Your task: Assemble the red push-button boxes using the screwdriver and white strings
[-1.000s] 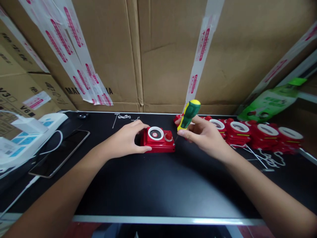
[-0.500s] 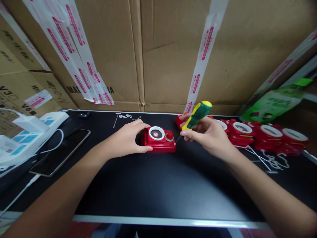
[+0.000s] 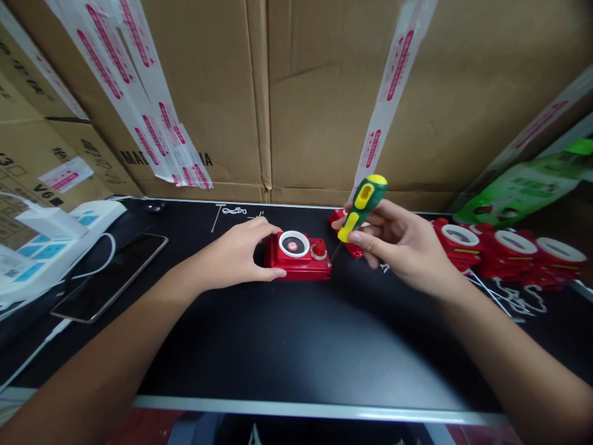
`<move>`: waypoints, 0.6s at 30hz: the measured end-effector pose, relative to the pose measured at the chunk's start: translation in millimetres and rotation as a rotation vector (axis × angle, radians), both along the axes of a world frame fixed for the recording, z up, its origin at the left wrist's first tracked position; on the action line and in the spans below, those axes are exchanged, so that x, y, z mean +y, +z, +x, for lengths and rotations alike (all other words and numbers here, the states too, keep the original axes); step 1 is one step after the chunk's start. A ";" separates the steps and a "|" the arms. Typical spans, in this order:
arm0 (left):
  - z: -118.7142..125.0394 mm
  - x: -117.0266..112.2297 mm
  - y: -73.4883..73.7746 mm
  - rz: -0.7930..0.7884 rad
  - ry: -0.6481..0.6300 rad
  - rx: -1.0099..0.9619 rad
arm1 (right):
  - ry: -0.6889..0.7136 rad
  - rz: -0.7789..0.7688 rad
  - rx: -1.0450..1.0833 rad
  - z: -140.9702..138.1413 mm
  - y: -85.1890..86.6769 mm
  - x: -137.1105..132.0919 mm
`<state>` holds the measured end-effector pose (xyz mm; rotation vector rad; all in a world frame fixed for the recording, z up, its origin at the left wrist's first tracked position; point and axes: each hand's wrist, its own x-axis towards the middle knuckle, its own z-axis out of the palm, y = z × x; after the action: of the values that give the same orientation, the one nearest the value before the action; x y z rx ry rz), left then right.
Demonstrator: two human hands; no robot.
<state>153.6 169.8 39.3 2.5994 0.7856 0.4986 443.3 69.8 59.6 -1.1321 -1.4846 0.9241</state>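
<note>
Left hand (image 3: pixel 241 254) cups a red unit (image 3: pixel 299 267) between parted thumb and fingers on a black table (image 3: pixel 287 346); right hand (image 3: pixel 405 244), fingers closed, grips a screwdriver (image 3: pixel 362 207), partly hiding another unit (image 3: pixel 356 250). Rightward: stacked units (image 3: pixel 504 266), a bottle (image 3: pixel 519 193), contents unclear; leftward, phone (image 3: pixel 111 278), power strip (image 3: pixel 59 247).

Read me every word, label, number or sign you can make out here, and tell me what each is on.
"V6", left carton
"3", same carton, at the picture's edge
"MA…IA", rear carton, middle hidden by packing tape
Too small or blurred: all other print, including labels on the tape and green bottle, and the emblem on the red device.
</note>
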 end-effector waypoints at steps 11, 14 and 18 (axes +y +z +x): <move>0.3 -0.3 -0.7 0.025 0.002 0.006 | -0.058 0.014 -0.159 -0.7 -4.5 1.2; -0.3 -0.8 0.6 0.031 0.007 0.000 | -0.020 0.043 -0.163 0.2 -3.5 0.3; -0.3 -0.9 1.8 0.046 0.014 0.003 | -0.088 0.060 -0.252 0.2 -3.9 0.3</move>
<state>153.3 168.9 41.1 2.6392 0.8030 0.5223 443.5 70.1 55.8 -1.2949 -1.6383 0.6905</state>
